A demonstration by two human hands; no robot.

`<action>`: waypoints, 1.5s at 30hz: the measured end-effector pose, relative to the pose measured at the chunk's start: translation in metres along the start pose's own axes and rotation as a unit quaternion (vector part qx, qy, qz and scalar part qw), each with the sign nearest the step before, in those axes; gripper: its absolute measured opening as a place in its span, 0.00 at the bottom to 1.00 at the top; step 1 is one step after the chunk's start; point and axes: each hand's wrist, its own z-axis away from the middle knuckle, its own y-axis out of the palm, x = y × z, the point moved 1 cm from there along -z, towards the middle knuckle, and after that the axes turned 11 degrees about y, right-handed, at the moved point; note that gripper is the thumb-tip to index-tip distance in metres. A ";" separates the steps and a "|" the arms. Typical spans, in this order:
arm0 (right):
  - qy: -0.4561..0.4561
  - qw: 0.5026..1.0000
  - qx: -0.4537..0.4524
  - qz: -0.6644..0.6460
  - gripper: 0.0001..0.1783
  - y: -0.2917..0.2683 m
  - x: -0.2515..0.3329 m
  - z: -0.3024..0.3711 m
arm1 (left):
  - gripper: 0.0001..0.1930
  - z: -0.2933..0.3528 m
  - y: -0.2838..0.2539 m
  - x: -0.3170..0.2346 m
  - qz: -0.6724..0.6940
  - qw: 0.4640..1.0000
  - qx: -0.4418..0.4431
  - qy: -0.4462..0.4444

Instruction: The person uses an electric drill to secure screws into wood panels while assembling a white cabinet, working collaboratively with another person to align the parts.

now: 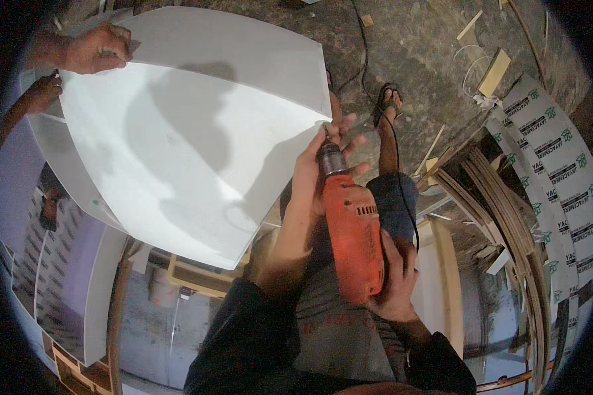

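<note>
An orange corded power drill (pixel 354 237) points away from me, its metal chuck (pixel 333 159) close to the right corner of a white panel box (pixel 224 131). My right hand (pixel 398 283) is wrapped round the drill's rear grip. My left hand (pixel 310 171) cradles the drill's front from beneath, thumb on one side of the chuck and fingertips showing on the other. The bit's tip meets the panel's corner, but whether a screw is there is too small to tell. Another person's hand (pixel 102 49) grips the panel's far left edge, with a second hand (pixel 41 95) below it.
Wood offcuts (pixel 494 72) and a black cable (pixel 364 46) lie on the stained floor (pixel 428 39). Stacked thin boards (pixel 501 217) and printed sheets (pixel 553 151) stand at the right. Someone's sandalled foot (pixel 390 102) is beyond the drill. A wooden frame (pixel 197 280) lies beneath the panel.
</note>
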 end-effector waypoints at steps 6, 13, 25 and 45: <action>0.036 0.999 0.002 -0.027 0.60 -0.007 0.010 0.004 | 0.17 0.017 0.015 0.003 0.045 0.998 0.021 -0.031; 0.093 0.995 0.035 -0.016 0.58 -0.025 0.029 -0.004 | 0.19 0.031 0.021 0.015 0.093 0.995 0.023 -0.035; 0.101 0.994 -0.008 -0.027 0.53 -0.028 0.045 -0.009 | 0.15 0.027 0.027 0.008 0.093 0.994 0.008 -0.054; 0.079 0.996 -0.016 -0.049 0.49 -0.032 0.051 -0.015 | 0.12 0.023 0.033 0.005 0.095 0.993 -0.010 -0.065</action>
